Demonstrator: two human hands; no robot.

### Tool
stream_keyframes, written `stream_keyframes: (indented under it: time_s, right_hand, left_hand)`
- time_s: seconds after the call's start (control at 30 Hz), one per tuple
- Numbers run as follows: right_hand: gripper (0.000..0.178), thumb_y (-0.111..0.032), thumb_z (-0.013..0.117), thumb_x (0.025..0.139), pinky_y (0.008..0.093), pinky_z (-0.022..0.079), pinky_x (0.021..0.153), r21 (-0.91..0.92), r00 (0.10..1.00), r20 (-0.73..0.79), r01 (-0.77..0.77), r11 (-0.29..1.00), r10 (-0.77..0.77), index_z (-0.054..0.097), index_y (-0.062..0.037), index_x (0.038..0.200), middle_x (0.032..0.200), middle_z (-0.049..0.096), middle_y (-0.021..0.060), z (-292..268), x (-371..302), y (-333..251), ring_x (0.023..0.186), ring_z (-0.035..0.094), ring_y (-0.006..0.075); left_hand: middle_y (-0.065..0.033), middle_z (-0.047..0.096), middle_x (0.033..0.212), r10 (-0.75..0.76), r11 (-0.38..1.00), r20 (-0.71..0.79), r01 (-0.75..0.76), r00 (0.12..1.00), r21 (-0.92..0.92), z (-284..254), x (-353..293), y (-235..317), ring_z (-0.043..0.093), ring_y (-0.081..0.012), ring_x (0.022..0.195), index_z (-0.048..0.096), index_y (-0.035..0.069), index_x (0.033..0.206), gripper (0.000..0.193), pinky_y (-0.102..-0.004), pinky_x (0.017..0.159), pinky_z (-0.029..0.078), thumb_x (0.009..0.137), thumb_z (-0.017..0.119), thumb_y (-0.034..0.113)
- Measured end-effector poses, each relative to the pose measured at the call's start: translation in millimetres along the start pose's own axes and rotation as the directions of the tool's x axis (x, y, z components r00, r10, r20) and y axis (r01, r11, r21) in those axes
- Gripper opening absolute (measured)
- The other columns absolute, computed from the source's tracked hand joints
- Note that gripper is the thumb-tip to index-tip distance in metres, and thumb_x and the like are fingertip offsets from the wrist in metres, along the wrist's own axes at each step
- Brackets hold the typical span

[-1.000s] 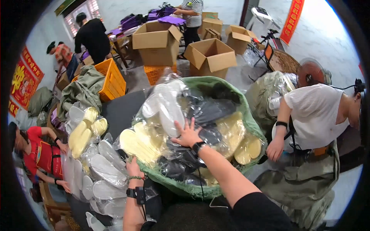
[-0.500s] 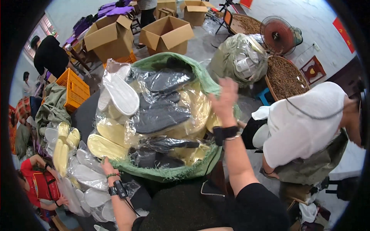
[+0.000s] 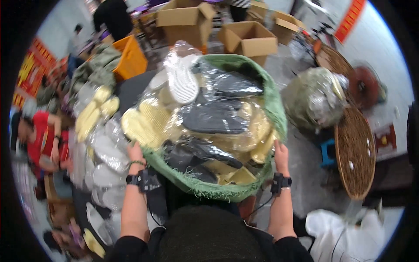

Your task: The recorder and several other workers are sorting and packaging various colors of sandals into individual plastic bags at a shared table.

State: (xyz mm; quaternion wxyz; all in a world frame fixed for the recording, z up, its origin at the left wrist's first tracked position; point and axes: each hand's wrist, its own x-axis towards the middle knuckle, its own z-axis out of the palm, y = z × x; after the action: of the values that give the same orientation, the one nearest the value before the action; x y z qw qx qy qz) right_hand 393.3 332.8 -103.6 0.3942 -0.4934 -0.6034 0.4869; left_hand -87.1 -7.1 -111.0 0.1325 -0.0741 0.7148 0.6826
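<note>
A green woven sack (image 3: 174,177) with a frayed rim stands before me, full of slippers in clear plastic bags. Dark grey slippers (image 3: 214,118) lie in the middle, pale yellow slippers (image 3: 152,120) around them, and a white slipper (image 3: 181,81) on top at the far left. My left hand (image 3: 136,153) grips the near left part of the rim, beside a yellow pair. On the right side of the rim my right hand (image 3: 281,156) is closed, fingers partly hidden by the cloth. Both wrists wear dark bands.
Bagged white slippers (image 3: 109,146) pile on the dark table at left, near a person in red (image 3: 43,139). An orange crate (image 3: 131,56) and open cardboard boxes (image 3: 248,39) stand behind. At right are another full sack (image 3: 314,98), a round woven tray (image 3: 355,153) and a fan (image 3: 365,87).
My right hand has come down from above the sack's right side onto its rim. The left hand stays on the rim. The view has turned, and the person in white is now mostly out of sight.
</note>
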Motion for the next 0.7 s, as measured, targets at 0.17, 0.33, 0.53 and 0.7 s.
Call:
stream_keyframes:
  time_s: [0.17, 0.33, 0.53, 0.7]
  right_hand:
    - [0.046, -0.028, 0.059, 0.099, 0.0357, 0.032, 0.056, -0.171, 0.999, 0.034, -0.006, 0.985, 0.012, 0.05, 0.004, 0.067, 0.062, 0.044, 0.0016, 6.9, 27.0, 22.5, 0.064, 0.036, 0.0119]
    - [0.04, -0.027, 0.055, 0.101, 0.0332, 0.039, 0.062, -0.109, 0.996, 0.088, 0.007, 0.994, 0.003, 0.062, 0.0082, 0.084, 0.075, 0.058, 0.0027, -8.5, 9.1, 23.3, 0.07, 0.045, 0.0126]
    - [0.043, -0.026, 0.05, 0.103, 0.0352, 0.043, 0.096, -0.203, 0.972, 0.235, 0.069, 0.977, -0.019, 0.053, 0.0077, 0.129, 0.127, 0.058, 0.0174, -0.7, 4.5, 18.2, 0.113, 0.055, 0.0256]
    - [0.056, -0.041, 0.043, 0.101, 0.0396, 0.033, 0.111, -0.404, 0.971, 0.185, 0.218, 0.888, -0.154, 0.044, -0.003, 0.143, 0.141, 0.049, 0.0179, -86.9, 30.3, 122.5, 0.129, 0.046, 0.0299]
  left_hand:
    - [-0.0146, 0.061, 0.117, 0.194, 0.979, -0.028, -0.192, 0.981, 0.063, -15.4, -33.9, 10.8, 0.059, -0.0244, 0.103, 0.053, -0.001, 0.126, 0.045, -0.0373, 0.088, 0.049, 0.086, 0.068, 0.014]
    - [-0.0188, 0.05, 0.12, 0.536, 0.72, 0.021, -0.47, 0.844, 0.51, -35.3, -122.9, 6.6, 0.057, -0.028, 0.1, 0.048, 0.0, 0.13, 0.051, -0.0362, 0.083, 0.052, 0.086, 0.069, 0.014]
    - [-0.0078, 0.065, 0.099, 0.141, 0.877, 0.26, -0.243, 0.955, 0.416, -111.8, -233.5, -24.7, 0.063, -0.0136, 0.079, 0.06, 0.002, 0.12, 0.031, -0.0283, 0.074, 0.053, 0.092, 0.064, 0.013]
    - [-0.0046, 0.069, 0.097, -0.151, 0.907, 0.36, -0.016, 0.921, 0.42, -190.4, -291.6, -56.4, 0.064, -0.0096, 0.082, 0.062, 0.004, 0.12, 0.027, -0.0269, 0.076, 0.053, 0.099, 0.058, 0.02]
